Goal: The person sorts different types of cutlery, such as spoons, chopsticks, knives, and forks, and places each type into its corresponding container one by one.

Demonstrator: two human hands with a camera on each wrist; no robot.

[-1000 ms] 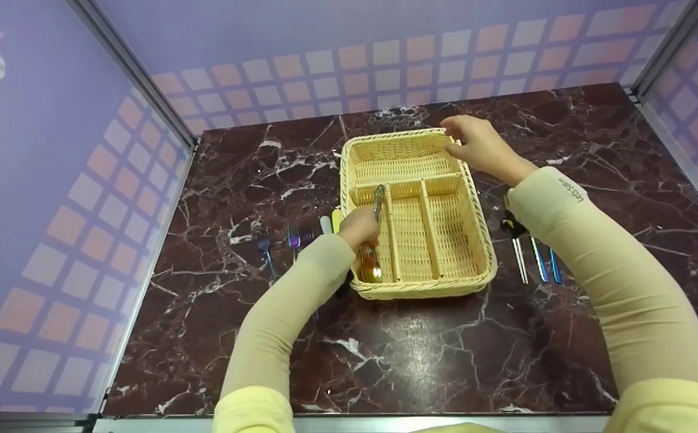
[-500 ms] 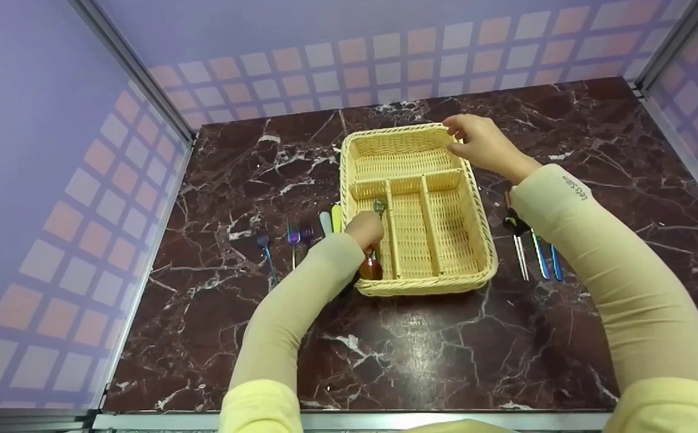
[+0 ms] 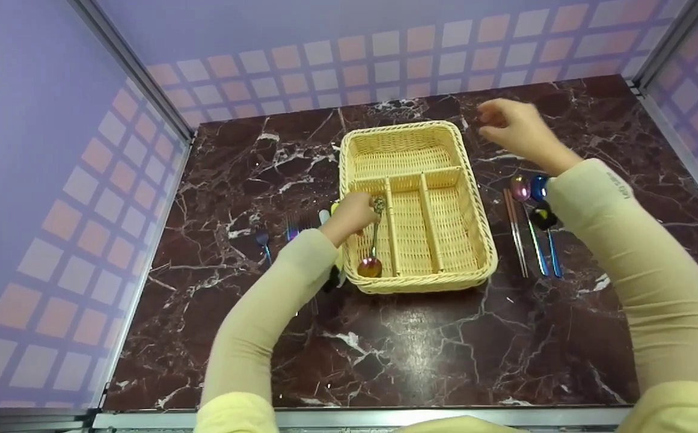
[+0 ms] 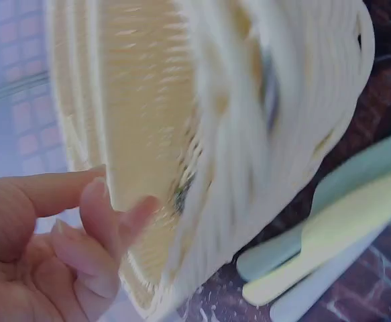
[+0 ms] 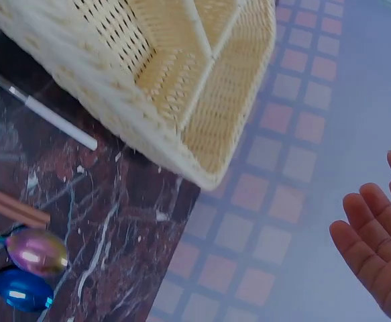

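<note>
A spoon (image 3: pixel 370 266) with a coppery bowl and an ornate handle lies lengthwise in the front left compartment of a pale woven cutlery basket (image 3: pixel 424 287). My left hand (image 3: pixel 350 214) is over that compartment's left side, near the spoon's handle. The left wrist view shows its fingers (image 4: pixel 101 208) loosely bent and holding nothing. My right hand (image 3: pixel 520 129) hovers off the basket's back right corner, fingers relaxed, with nothing in it. The basket's other compartments show only bare weave.
Right of the basket lie chopsticks (image 3: pixel 515 234), a purple-gold spoon (image 3: pixel 521 189) and a blue spoon (image 5: pixel 24 290). Left of it are several forks, including a dark blue fork (image 3: pixel 263 236), and pastel-handled knives, one yellow (image 4: pixel 329 238). Patterned panels (image 3: pixel 385 48) border the table.
My left hand has let go of the spoon, leaving it in the left compartment, and moved up and left. My right hand has left the basket's rim and moved right.
</note>
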